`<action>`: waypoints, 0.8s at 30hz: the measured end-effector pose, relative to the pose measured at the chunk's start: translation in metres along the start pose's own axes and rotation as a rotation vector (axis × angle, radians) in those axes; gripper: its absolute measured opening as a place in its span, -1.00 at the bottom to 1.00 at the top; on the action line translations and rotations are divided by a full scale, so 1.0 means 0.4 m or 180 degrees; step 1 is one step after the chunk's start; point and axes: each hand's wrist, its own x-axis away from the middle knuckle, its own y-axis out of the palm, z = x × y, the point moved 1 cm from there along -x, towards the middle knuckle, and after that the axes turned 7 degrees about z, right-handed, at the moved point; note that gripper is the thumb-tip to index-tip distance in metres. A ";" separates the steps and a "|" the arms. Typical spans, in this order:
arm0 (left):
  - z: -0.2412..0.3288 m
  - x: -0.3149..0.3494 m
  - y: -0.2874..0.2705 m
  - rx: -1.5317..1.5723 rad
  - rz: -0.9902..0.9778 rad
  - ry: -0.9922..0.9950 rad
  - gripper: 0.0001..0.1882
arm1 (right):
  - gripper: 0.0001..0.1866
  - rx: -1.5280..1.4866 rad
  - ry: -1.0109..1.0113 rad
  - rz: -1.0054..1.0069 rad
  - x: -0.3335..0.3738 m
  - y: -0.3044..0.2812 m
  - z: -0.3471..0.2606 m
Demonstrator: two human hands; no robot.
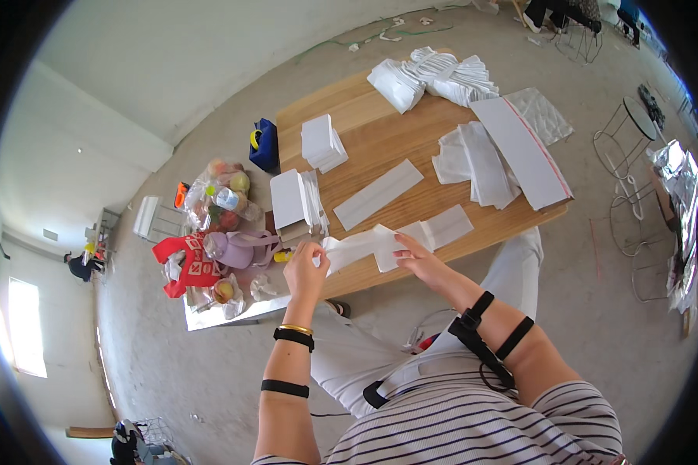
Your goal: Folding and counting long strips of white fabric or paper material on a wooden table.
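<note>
My left hand (306, 271) is at the table's near edge, thumb and fingers pinched on the left end of a long white translucent sleeve (350, 246). My right hand (424, 262) has its fingertips at the right edge of a small white sheet (385, 248), which lies across the sleeve's middle. Whether this sheet is part of the sleeve I cannot tell. The sleeve's right part (450, 225) lies on the wooden table (349, 108). Just beyond is another flat white sleeve (378, 194). A stack of white cards (288, 200) stands beyond my left hand, with a second stack (322, 142) farther back.
Folded white sleeves (434, 77) are bundled at the back; loose ones (477, 163) lie right, beside a long white board (523, 147). On the left are a purple bottle (240, 249), a red bag (186, 265), bagged fruit (223, 194) and a blue pouch (264, 146). Stools (636, 120) stand right.
</note>
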 end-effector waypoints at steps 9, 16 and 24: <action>-0.173 0.223 0.101 0.2055 0.1301 -0.3297 -0.96 | -0.26 -0.0011 0.0357 0.0000 0.087 -0.032 0.017; 0.090 0.263 0.111 0.0788 0.0659 -0.0998 -0.69 | -0.34 -0.0271 0.0426 0.0167 0.093 -0.080 0.026; 0.109 0.282 0.176 -0.0368 -0.1274 0.0251 -0.09 | -0.38 -0.0351 0.0538 0.0365 0.092 -0.076 0.030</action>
